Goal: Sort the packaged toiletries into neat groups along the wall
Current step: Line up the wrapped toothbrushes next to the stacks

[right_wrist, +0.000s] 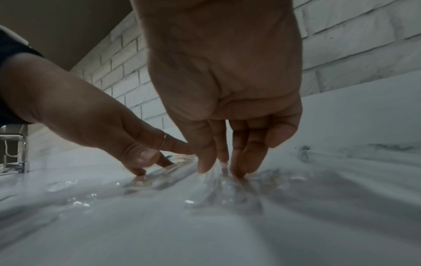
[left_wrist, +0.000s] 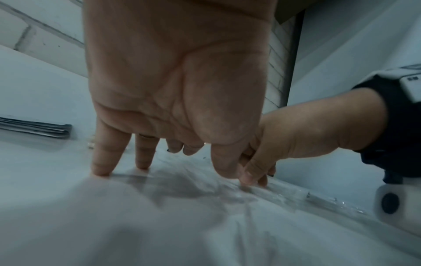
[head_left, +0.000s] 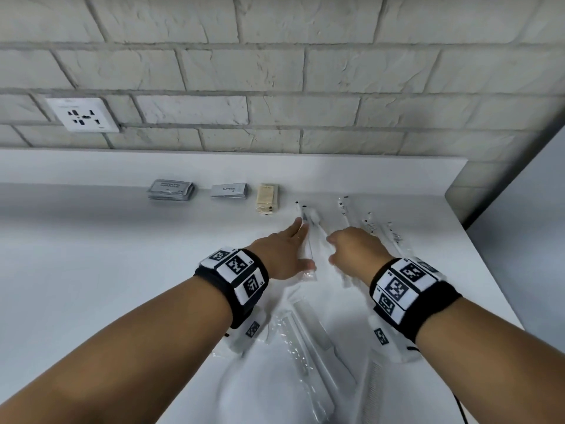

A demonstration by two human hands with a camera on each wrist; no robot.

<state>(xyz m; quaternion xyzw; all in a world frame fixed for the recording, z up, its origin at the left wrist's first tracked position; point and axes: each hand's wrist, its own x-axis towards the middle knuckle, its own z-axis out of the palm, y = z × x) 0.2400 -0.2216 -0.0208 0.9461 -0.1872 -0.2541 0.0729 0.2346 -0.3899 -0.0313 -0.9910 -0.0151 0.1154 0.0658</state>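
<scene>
Pressing down with straight fingertips: left hand (head_left: pixel 286 255) and right hand (head_left: pixel 354 252) both flat on clear-wrapped toothbrushes (head_left: pixel 315 228) lying on white counter (head_left: pixel 91 270), right of tan packets (head_left: pixel 268 198) and grey sachet stacks (head_left: pixel 171 189) near brick wall (head_left: pixel 275 87). Nothing gripped by either. Judged light, thin, stiff inside crinkly, slippery film; likely to skid. Best pinched mid-handle, or slid flat toward wall.
</scene>
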